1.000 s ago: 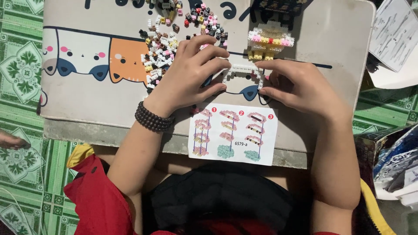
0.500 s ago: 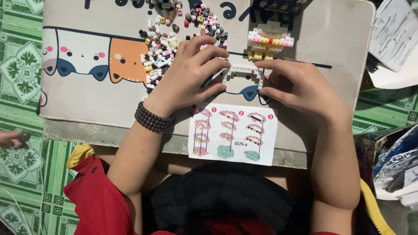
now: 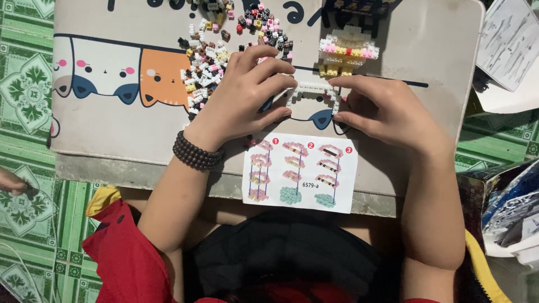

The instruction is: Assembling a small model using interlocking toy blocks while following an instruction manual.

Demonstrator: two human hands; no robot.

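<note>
Both hands pinch one small white brick assembly (image 3: 310, 90), an arch-shaped strip, just above the desk mat (image 3: 112, 129). My left hand (image 3: 244, 95), with a dark bead bracelet on the wrist, grips its left end. My right hand (image 3: 382, 109) grips its right end. Behind the strip stands a built piece (image 3: 348, 53) of white, pink and yellow bricks. A pile of loose tiny bricks (image 3: 208, 62) in mixed colours lies to the left of my left hand. An instruction sheet (image 3: 300, 171) with three numbered diagrams lies in front of my hands.
The mat, printed with cartoon cats, lies on a low board over a green patterned floor (image 3: 28, 84). Paper sheets (image 3: 508, 50) lie at the upper right and a printed box (image 3: 505, 202) at the right. Another person's hand (image 3: 12, 182) shows at the left edge.
My hands stay on the white strip with only slight finger shifts. The other person's hand at the left edge has moved a little.
</note>
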